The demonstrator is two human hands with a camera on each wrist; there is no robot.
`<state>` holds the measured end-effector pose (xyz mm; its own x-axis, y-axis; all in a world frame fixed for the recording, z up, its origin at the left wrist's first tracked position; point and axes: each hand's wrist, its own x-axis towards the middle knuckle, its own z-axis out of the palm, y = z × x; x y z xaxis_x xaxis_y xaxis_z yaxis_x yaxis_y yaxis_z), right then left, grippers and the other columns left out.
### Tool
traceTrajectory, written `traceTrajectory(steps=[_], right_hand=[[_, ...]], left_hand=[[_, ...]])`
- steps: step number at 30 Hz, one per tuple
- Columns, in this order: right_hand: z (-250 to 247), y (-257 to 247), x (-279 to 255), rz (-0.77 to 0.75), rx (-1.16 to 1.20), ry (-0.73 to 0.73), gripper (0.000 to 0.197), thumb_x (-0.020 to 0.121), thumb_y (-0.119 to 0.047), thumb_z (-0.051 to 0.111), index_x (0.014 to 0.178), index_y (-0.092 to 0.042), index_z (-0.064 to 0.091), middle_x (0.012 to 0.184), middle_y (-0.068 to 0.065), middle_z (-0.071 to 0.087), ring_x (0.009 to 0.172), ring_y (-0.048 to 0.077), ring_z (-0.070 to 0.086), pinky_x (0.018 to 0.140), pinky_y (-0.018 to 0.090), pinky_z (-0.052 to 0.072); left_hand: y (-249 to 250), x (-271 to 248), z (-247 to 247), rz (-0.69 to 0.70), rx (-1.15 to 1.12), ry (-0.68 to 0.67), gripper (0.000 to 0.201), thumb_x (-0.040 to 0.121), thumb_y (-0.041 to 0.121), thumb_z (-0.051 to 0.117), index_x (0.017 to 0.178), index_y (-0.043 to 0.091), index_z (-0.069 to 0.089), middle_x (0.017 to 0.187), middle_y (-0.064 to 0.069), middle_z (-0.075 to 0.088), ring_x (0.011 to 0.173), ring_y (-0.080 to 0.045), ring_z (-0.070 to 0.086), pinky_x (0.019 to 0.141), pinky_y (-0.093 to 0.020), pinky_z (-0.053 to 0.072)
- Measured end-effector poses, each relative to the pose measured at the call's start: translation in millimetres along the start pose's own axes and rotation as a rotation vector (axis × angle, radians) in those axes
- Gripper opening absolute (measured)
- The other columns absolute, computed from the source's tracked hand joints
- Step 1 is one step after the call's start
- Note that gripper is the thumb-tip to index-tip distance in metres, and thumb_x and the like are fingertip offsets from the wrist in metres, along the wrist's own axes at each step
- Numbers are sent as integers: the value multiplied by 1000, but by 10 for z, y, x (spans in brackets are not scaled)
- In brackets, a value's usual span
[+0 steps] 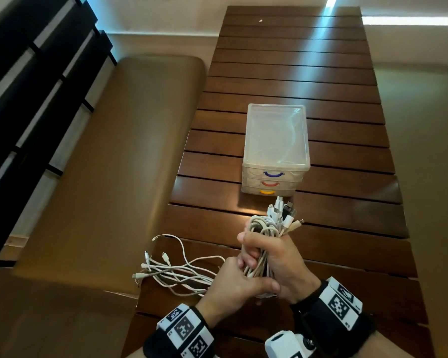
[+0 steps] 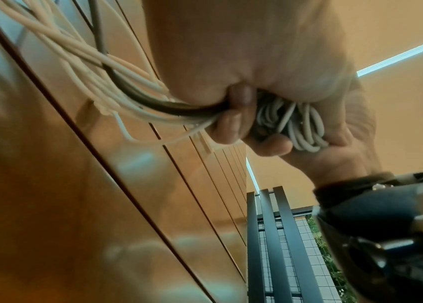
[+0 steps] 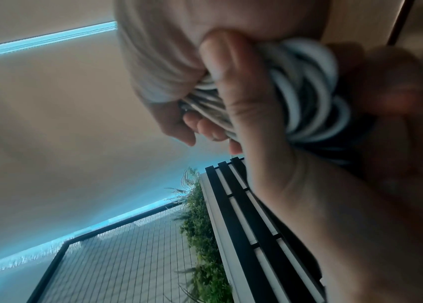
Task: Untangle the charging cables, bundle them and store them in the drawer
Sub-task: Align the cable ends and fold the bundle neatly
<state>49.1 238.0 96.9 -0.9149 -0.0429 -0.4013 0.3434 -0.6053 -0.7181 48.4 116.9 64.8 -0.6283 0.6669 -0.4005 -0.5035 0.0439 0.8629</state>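
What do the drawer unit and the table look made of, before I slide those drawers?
Drawer unit: translucent, glossy plastic; cables inside show faintly through the top, and the three handles look like coloured plastic. Table: dark brown slats with a semi-gloss sheen reflecting light, probably varnished wood, though laminate cannot be ruled out.

Dark slatted wooden table [image 1: 292,73] flanked by a tan padded bench [image 1: 109,161] at left; black-and-white slatted panel [image 1: 36,81] beyond. Pale wall [image 1: 166,19] at the far end — bright light strips [image 1: 411,20] cross it. Greenery [image 3: 202,235] outside.
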Motion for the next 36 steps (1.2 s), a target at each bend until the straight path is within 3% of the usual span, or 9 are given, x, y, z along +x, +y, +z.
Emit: traceTrajectory(steps=[4, 8, 13, 15, 18, 21, 25, 32, 36], right_hand=[[-40, 17, -13, -17, -30, -51, 18, 78, -5, 71, 76, -6, 53, 52, 5, 40, 43, 16, 46, 54, 34, 48], [-93, -19, -22, -2, 12, -139, 23, 80, -9, 73, 76, -6, 50, 51, 3, 39, 41, 14, 44, 52, 32, 46], [-57, -35, -89, 14, 20, -153, 25, 82, -7, 72, 73, -8, 48, 51, 4, 35, 38, 14, 41, 48, 29, 44], [-74, -59, -108, 7, 16, -158, 27, 80, -12, 75, 72, -9, 49, 52, 3, 35, 39, 14, 41, 49, 30, 44], [-132, -137, -100, -9, 38, -138, 28, 78, -15, 76, 73, -9, 49, 52, 3, 34, 39, 13, 40, 50, 30, 45], [-87, -170, -42, -47, 48, -147, 28, 79, -17, 74, 70, -11, 49, 51, 2, 35, 40, 13, 41, 52, 32, 45], [45, -128, 61, -61, 57, -143, 26, 78, -18, 74, 69, -13, 50, 51, 1, 34, 41, 13, 40, 57, 33, 43], [46, -178, 210, -89, 37, -128, 25, 83, -11, 70, 69, -12, 48, 51, 2, 34, 41, 14, 39, 58, 35, 39], [24, -118, 287, -61, 34, -55, 24, 82, -12, 69, 69, -13, 50, 51, 2, 34, 40, 14, 37, 58, 35, 38]], left_hand=[[-39, -36, -6, 10, 70, 26, 34, 63, 28, 88, 89, 17, 69, 79, -2, 72, 74, -15, 71, 65, -27, 55], [7, -79, -219, -7, 467, -113, 47, 65, 38, 88, 98, 12, 67, 96, -2, 74, 95, -16, 70, 87, -36, 56], [-6, -129, -398, -12, 732, -206, 29, 74, 43, 82, 93, 23, 73, 89, 8, 75, 86, -6, 69, 84, -37, 55], [-12, -167, -486, -51, 811, -201, 31, 77, 53, 76, 82, 23, 71, 77, 3, 72, 69, -11, 65, 71, -38, 54], [20, -182, -752, -91, 1083, -155, 33, 86, 59, 66, 65, 34, 59, 61, 11, 58, 55, -3, 51, 57, -27, 42], [145, -170, -1067, -119, 1392, -93, 35, 90, 61, 59, 71, 32, 59, 62, 14, 55, 57, -1, 48, 60, -23, 38], [318, -210, -1620, -186, 1490, -24, 33, 88, 59, 61, 72, 30, 60, 66, 13, 59, 63, -4, 57, 62, -28, 49], [465, -278, -2172, -438, 1602, 28, 44, 93, 62, 53, 63, 30, 51, 64, 10, 56, 55, -3, 49, 52, -20, 35], [441, -206, -2371, -557, 1580, 6, 46, 91, 64, 56, 71, 22, 61, 68, 6, 61, 55, -5, 51, 53, -20, 38]])
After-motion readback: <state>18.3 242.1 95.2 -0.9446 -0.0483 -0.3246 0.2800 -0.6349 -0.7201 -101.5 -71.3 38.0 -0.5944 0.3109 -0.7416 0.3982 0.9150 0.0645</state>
